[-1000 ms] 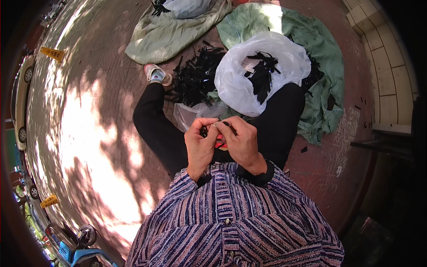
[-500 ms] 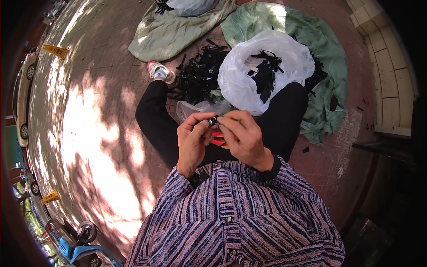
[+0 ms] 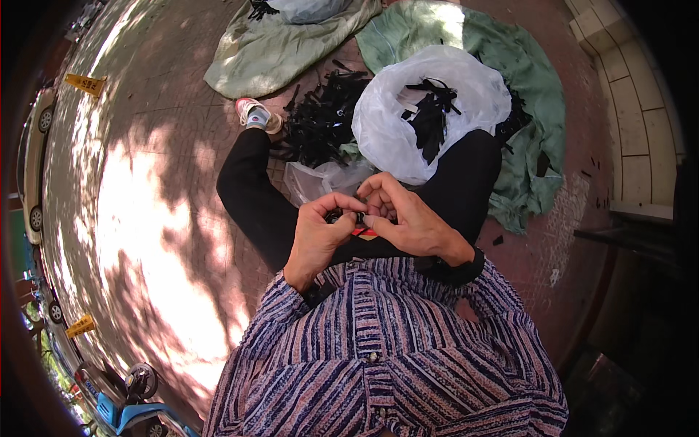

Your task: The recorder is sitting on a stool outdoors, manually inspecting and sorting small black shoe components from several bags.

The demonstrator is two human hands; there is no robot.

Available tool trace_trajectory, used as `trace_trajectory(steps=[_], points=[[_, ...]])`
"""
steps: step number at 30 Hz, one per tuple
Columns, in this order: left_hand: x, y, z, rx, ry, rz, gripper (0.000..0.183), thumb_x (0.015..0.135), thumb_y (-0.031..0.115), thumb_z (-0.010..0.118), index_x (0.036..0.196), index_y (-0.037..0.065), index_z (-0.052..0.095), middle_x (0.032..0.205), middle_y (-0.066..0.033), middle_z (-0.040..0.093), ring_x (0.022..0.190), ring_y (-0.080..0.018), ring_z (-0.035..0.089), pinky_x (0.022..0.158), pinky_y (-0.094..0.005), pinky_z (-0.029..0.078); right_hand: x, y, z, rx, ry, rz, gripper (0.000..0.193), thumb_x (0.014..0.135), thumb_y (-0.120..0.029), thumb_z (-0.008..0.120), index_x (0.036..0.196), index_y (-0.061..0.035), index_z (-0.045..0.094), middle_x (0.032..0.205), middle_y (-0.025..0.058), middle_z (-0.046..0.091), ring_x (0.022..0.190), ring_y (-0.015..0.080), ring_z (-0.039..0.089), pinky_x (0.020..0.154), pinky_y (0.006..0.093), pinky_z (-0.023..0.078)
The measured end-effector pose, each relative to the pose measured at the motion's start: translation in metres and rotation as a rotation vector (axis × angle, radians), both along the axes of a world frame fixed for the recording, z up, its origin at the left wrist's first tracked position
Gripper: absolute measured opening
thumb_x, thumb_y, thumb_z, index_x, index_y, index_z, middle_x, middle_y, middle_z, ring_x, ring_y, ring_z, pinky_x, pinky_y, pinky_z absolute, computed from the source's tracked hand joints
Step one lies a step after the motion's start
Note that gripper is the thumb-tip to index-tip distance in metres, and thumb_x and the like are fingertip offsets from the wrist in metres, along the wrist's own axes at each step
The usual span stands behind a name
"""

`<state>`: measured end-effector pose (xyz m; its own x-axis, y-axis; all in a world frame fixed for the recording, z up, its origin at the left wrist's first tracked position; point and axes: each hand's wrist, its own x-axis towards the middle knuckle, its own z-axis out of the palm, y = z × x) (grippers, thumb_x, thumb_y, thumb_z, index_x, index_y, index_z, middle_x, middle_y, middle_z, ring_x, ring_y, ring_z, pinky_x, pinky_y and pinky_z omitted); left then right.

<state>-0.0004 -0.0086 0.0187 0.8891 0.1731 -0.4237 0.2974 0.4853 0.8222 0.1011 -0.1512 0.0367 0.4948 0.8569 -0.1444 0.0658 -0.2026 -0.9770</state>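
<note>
My left hand (image 3: 318, 237) and my right hand (image 3: 413, 221) meet in front of my lap. Between thumb and curled fingers, the left pinches a small black piece (image 3: 333, 216), whose kind I cannot make out. The right thumb and fingertips close on the same piece from the other side; the fingers cover much of it. Just below the fingertips a bit of a red object (image 3: 366, 234) shows on my lap. Beyond my hands stands a white plastic bag (image 3: 473, 80), its mouth wide and black straps (image 3: 431, 124) inside.
A heap of black straps (image 3: 320, 120) lies left of the bag, by my shoe (image 3: 256, 115). Clear plastic (image 3: 324, 180) lies before my hands. Green sacking (image 3: 535, 95) spreads under and right of the bag; a paler sack (image 3: 269, 54) lies at the far left. A tiled ledge (image 3: 637, 138) runs along the right.
My right hand has turned and its fingertips have come in against the left ones. The black piece, whose round end faced up before, is now more hidden. The view shifted slightly.
</note>
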Motion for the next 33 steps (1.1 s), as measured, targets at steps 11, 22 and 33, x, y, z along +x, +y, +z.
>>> trace_trajectory(steps=[11,22,33], points=[[0.001,0.008,-0.002,-0.173,-0.084,-0.001,0.018,0.08,0.006,0.063,0.096,-0.001,0.06,0.076,-0.0006,0.059,0.065,-0.0044,0.053,0.055,-0.0144,0.04,-0.009,-0.001,-0.016,0.191,0.41,-0.054,0.032,0.088,-0.004,0.044,0.12,-0.0035,0.042,0.076,0.0013,0.049,0.064,0.0054,0.049,0.052,0.0182,0.04],[0.002,-0.007,-0.011,0.287,-0.17,-0.015,0.013,0.08,0.005,0.063,0.089,-0.003,0.058,0.074,-0.0011,0.057,0.07,-0.0068,0.055,0.063,-0.0202,0.047,-0.004,0.005,-0.03,0.127,0.744,-0.195,0.028,0.087,-0.029,0.055,0.093,-0.0015,0.052,0.07,-0.0013,0.053,0.055,0.0031,0.049,0.045,0.016,0.035],[0.0,-0.008,-0.017,0.286,-0.293,-0.028,0.018,0.081,0.004,0.062,0.097,-0.004,0.059,0.078,-0.0029,0.057,0.074,-0.0078,0.056,0.067,-0.0203,0.05,0.011,-0.004,-0.022,0.096,0.946,-0.165,0.015,0.079,-0.01,0.059,0.086,-0.0008,0.05,0.068,0.0037,0.054,0.05,0.0064,0.049,0.042,0.0168,0.033]])
